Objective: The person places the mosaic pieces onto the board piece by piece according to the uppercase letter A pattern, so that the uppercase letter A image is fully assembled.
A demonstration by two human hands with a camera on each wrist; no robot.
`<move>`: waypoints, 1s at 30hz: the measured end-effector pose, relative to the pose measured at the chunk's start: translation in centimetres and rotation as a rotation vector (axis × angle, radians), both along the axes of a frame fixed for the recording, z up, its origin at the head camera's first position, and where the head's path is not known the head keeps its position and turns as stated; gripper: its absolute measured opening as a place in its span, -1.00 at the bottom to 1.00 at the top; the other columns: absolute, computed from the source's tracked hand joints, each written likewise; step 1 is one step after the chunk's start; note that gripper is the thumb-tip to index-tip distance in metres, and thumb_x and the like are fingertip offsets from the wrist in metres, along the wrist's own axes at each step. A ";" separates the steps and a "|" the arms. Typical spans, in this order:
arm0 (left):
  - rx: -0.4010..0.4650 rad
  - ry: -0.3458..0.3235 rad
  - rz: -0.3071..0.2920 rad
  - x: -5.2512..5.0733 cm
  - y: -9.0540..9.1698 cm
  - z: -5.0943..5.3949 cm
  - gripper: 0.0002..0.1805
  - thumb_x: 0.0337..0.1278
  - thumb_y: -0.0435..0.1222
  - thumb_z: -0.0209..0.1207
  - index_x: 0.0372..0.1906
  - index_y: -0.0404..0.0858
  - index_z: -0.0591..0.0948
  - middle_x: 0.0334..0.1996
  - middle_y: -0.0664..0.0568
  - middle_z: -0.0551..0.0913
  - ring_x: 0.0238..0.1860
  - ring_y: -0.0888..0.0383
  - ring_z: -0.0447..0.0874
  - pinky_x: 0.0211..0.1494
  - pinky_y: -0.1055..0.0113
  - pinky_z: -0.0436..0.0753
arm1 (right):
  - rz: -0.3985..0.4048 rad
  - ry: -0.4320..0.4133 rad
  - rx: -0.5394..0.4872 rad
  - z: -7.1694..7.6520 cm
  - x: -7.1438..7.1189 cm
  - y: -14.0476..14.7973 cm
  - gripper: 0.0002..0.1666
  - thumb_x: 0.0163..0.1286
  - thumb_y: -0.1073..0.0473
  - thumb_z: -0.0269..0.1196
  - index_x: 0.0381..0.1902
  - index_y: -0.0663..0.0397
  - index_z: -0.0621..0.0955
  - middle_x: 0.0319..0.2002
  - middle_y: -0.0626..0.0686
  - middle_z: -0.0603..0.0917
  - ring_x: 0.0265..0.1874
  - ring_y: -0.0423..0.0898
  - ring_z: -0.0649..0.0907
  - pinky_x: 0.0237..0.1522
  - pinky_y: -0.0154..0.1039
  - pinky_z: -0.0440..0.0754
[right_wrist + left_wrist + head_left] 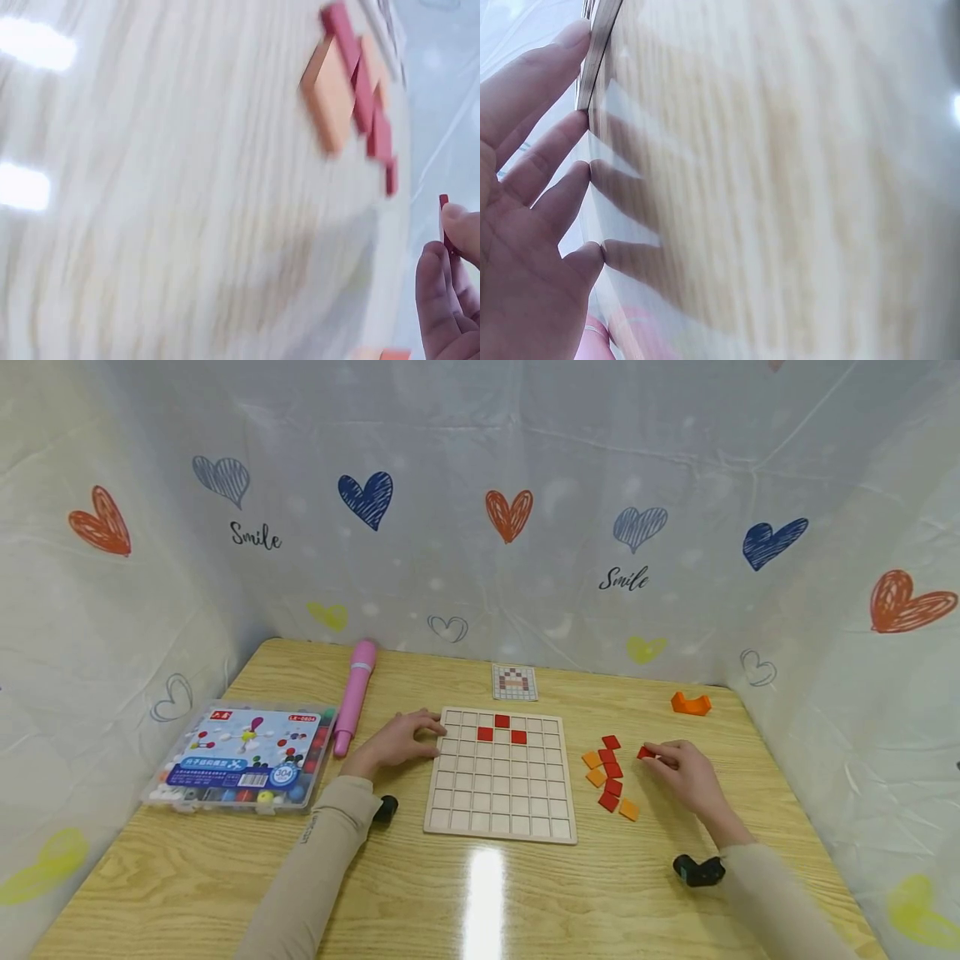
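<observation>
A square wooden grid board (pixel 500 777) lies mid-table, with three red square tiles in its upper cells, one of them a top tile (pixel 502 721). My left hand (pixel 397 739) rests at the board's left edge, its fingers spread and touching the edge and tabletop; the left wrist view shows the fingertips (pixel 576 34) against that edge. Right of the loose tiles, my right hand (pixel 686 774) pinches a red tile (pixel 444 217) between thumb and fingers, above the table. Several loose red tiles (pixel 612 769) and orange tiles (pixel 628 810) lie between board and right hand.
A small pattern card (pixel 514 682) lies behind the board. On the left are a pink microphone-shaped stick (pixel 355 697) and a clear plastic box of coloured balls (pixel 243 758). An orange bracket-shaped piece (pixel 691 703) sits at the back right. A printed curtain (pixel 450 568) encloses the table.
</observation>
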State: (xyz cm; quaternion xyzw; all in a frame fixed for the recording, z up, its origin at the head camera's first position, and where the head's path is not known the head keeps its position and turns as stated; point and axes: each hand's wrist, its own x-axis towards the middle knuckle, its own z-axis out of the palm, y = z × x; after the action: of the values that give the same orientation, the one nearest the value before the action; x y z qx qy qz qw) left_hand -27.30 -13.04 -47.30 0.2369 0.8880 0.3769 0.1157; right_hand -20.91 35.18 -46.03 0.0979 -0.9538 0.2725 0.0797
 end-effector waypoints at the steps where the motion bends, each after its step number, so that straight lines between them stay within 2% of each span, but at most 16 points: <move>1: 0.001 -0.001 0.000 0.0 0.0 0.0 -0.62 0.19 -0.29 0.30 0.11 -0.28 0.63 0.39 -0.19 0.35 0.51 -0.18 -0.01 0.51 -0.21 -0.28 | 0.004 -0.011 -0.019 0.1 -0.1 -0.6 -0.61 0.39 0.20 0.27 0.09 0.34 0.63 -0.12 0.29 0.59 -0.14 0.19 0.61 -0.12 0.07 0.64; 7: 0.000 -0.003 -0.002 0.0 0.0 0.1 -0.62 0.19 -0.29 0.30 0.11 -0.28 0.63 0.39 -0.19 0.34 0.51 -0.18 -0.02 0.51 -0.20 -0.28 | 0.049 -0.117 -0.125 1.0 -0.5 -5.1 -0.55 0.42 0.12 0.24 0.19 0.23 0.59 -0.01 0.22 0.55 -0.05 0.16 0.63 -0.06 0.02 0.66; 11: -0.003 -0.001 -0.003 -0.1 0.0 0.0 -0.62 0.19 -0.29 0.30 0.11 -0.28 0.63 0.39 -0.20 0.34 0.51 -0.19 -0.02 0.51 -0.21 -0.28 | 0.106 -0.142 -0.152 1.3 -1.1 -8.3 -0.54 0.42 0.14 0.25 0.20 0.23 0.59 0.02 0.21 0.54 -0.05 0.13 0.62 -0.04 0.01 0.65; 17: -0.006 0.002 -0.003 -0.2 -0.1 -0.1 -0.62 0.19 -0.28 0.30 0.11 -0.27 0.63 0.39 -0.19 0.34 0.51 -0.19 -0.02 0.51 -0.22 -0.28 | 0.171 -0.156 -0.151 0.9 -2.3 -13.1 -0.57 0.37 0.17 0.30 0.16 0.18 0.63 -0.04 0.14 0.58 -0.08 0.04 0.59 -0.03 -0.03 0.61; 24: -0.018 0.003 0.002 -0.3 -0.1 -0.2 -0.62 0.19 -0.26 0.31 0.11 -0.24 0.64 0.40 -0.16 0.34 0.51 -0.16 0.00 0.51 -0.20 -0.27 | 0.277 -0.152 -0.102 0.4 -3.4 -18.0 -0.65 0.31 0.19 0.35 0.05 0.12 0.70 -0.18 0.04 0.65 -0.21 -0.07 0.63 -0.14 -0.16 0.66; 30: -0.022 0.005 0.001 -0.3 -0.1 -0.1 -0.62 0.19 -0.27 0.31 0.11 -0.26 0.64 0.39 -0.17 0.35 0.51 -0.16 0.01 0.51 -0.20 -0.27 | 0.313 -0.165 -0.089 0.3 -4.1 -21.2 -0.71 0.29 0.22 0.36 -0.02 0.09 0.73 -0.19 0.04 0.67 -0.21 -0.06 0.65 -0.11 -0.15 0.66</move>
State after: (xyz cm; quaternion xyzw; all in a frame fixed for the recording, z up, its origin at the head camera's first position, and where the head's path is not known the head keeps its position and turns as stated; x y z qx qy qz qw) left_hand -27.60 -13.13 -47.42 0.2360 0.8924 0.3667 0.1156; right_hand -25.01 14.03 -45.76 0.2187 -0.9173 0.3307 -0.0379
